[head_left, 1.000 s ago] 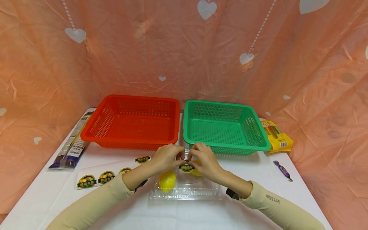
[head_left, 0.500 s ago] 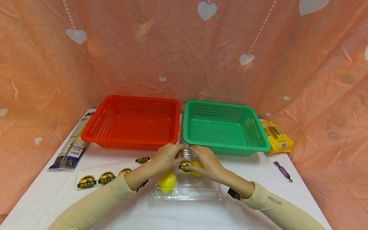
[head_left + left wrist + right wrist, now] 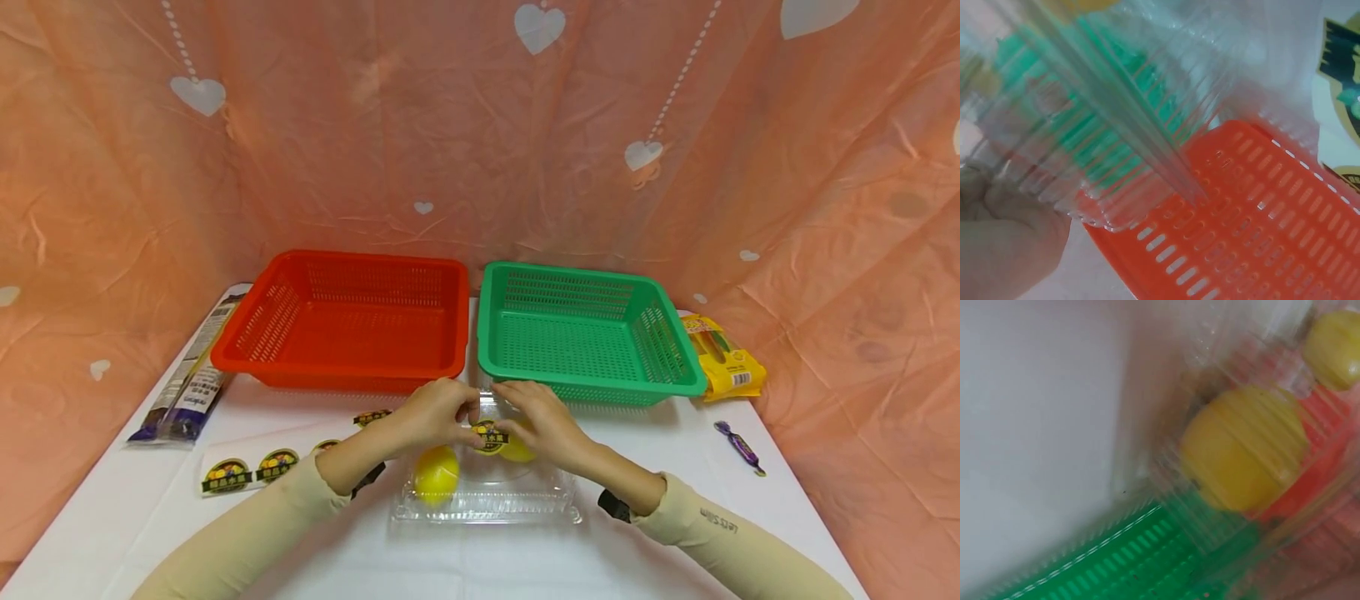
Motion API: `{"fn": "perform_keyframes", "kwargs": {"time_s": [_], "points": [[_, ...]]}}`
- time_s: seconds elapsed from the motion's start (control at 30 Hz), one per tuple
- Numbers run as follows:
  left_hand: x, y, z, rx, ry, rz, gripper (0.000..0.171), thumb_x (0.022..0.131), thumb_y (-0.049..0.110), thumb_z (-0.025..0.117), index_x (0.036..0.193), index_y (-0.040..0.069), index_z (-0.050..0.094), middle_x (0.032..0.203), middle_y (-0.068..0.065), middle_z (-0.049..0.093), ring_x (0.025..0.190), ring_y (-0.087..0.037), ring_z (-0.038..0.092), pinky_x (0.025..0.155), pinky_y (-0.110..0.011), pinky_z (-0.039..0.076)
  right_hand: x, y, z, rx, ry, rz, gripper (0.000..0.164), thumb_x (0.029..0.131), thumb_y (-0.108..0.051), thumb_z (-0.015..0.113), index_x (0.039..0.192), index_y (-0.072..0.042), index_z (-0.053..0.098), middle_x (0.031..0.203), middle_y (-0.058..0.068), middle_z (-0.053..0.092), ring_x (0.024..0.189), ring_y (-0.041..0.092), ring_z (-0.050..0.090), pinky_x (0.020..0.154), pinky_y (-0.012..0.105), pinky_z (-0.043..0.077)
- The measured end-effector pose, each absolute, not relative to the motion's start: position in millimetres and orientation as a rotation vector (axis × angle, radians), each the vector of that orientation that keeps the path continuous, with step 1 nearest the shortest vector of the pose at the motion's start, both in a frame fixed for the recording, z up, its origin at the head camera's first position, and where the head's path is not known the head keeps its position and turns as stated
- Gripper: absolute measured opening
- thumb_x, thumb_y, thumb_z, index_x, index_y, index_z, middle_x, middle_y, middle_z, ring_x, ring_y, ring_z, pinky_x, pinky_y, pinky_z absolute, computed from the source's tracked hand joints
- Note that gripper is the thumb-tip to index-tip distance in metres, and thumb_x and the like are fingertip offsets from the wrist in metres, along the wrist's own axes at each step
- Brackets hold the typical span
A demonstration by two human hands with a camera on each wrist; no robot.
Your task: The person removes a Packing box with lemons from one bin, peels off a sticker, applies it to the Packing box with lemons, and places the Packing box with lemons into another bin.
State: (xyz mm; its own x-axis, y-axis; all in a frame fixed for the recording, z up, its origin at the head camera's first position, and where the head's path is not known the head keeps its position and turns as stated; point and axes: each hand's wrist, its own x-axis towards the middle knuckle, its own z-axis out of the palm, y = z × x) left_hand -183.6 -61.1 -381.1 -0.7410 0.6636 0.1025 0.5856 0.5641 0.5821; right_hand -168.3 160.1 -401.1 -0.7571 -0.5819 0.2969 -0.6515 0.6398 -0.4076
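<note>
A transparent plastic clamshell box (image 3: 487, 504) rests on the white table in the head view, with two yellow lemons (image 3: 437, 475) inside. On its lid lies a round black-and-gold fruit label (image 3: 489, 437). My left hand (image 3: 438, 417) is over the box's left side, thumb at the label's left edge and fingers bent toward the far rim. From the right, my right hand (image 3: 546, 423) reaches over the lid with fingers extended to the far rim, thumb near the label's right side. Both wrist views are blurred; the right one shows a lemon (image 3: 1244, 450) through the ribbed plastic.
Behind the box stand a red basket (image 3: 345, 371) and a green basket (image 3: 592, 383). A label sheet (image 3: 247, 450) lies left, beside long packets (image 3: 191, 400). At right are a yellow packet (image 3: 731, 367) and a purple-wrapped candy (image 3: 738, 448).
The fingertips, close together at the label one second ago, have spread apart. The right fingers have straightened toward the far rim, and more of the label shows. The box has hardly moved.
</note>
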Motion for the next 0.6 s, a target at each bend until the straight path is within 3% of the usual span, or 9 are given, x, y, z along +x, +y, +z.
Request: {"fn": "perform_keyframes", "kwargs": {"time_s": [0.2, 0.33, 0.47, 0.6], "points": [[-180.7, -68.3, -381.9, 1.115, 2.605, 0.999, 0.02, 0.079, 0.003, 0.083, 0.074, 0.01, 0.064, 0.069, 0.006, 0.051, 0.067, -0.009, 0.047, 0.061, -0.021, 0.043, -170.0, 169.7, -393.9, 1.153, -2.801, 0.783, 0.071, 0.088, -0.027, 0.077, 0.145, 0.003, 0.046, 0.144, 0.018, 0.051, 0.132, 0.035, 0.046, 0.11, 0.058, 0.032], [-173.7, -74.3, -385.1, 1.249, 2.636, 0.924, 0.012, 0.084, 0.0, 0.077, 0.09, 0.01, 0.074, 0.079, 0.004, 0.052, 0.07, -0.009, 0.047, 0.063, -0.02, 0.044, -171.0, 174.5, -390.4, 1.208, -2.859, 0.797, 0.085, 0.083, -0.034, 0.081, 0.15, 0.0, 0.04, 0.149, 0.018, 0.045, 0.137, 0.036, 0.04, 0.112, 0.06, 0.028], [-161.6, -81.4, -390.9, 1.561, 2.726, 0.725, 0.036, 0.087, -0.004, 0.067, 0.112, 0.019, 0.078, 0.089, 0.003, 0.051, 0.08, -0.012, 0.047, 0.071, -0.024, 0.042, -171.2, 177.1, -390.5, 1.219, -2.876, 0.782, 0.091, 0.081, -0.042, 0.081, 0.152, -0.002, 0.038, 0.152, 0.015, 0.042, 0.139, 0.035, 0.038, 0.113, 0.06, 0.027], [-146.7, -90.1, -395.8, 1.741, 2.73, 0.629, 0.046, 0.084, 0.001, 0.058, 0.119, 0.026, 0.075, 0.113, 0.0, 0.057, 0.107, -0.019, 0.048, 0.093, -0.042, 0.041, -170.5, 177.2, -392.4, 1.215, -2.86, 0.769, 0.094, 0.08, -0.047, 0.08, 0.152, -0.002, 0.038, 0.153, 0.014, 0.042, 0.138, 0.034, 0.039, 0.112, 0.061, 0.028]]}}
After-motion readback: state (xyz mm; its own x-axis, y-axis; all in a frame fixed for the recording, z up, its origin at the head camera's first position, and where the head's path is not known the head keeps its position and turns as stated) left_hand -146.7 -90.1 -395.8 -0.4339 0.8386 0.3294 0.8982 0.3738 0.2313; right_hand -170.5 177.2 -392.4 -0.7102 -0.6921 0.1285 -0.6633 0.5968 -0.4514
